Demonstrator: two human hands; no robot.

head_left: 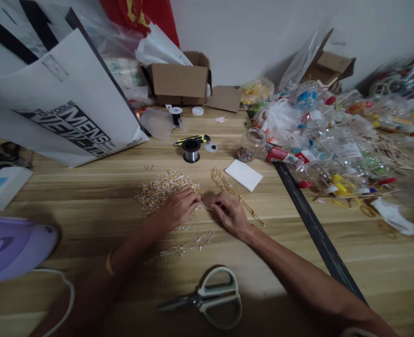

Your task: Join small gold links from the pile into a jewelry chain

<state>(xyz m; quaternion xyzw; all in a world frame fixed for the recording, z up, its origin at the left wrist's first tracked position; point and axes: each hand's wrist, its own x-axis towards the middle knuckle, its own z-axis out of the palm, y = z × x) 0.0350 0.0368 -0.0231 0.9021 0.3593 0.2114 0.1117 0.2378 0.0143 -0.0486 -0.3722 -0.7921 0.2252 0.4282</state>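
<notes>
A white wall (235, 37) backs the wood-grain counter (98, 192), and along its foot sit a cardboard box (181, 79) and a tall paper shopping bag (48, 93). Out front, the action — left hand (181, 206) and right hand (231, 213), fingertips pinching opposite ends of a thin strand (206, 206), a narrow gap between them! The left hand works right at the near edge of a heap of gold and silver jewelry pieces (161, 185); a gold chain (240, 199) lies close beyond the right. Nearer the body there's a silver chain (188, 246), then the scissors (221, 297), blades pointing left. Over on the right, a stretch of wood separates the gold chain from a black strip (308, 229) — and past that edge, plastic bottles (347, 154) crowd in. Farther back, a wire spool (191, 151) stands upright before a utility knife (202, 139).
</notes>
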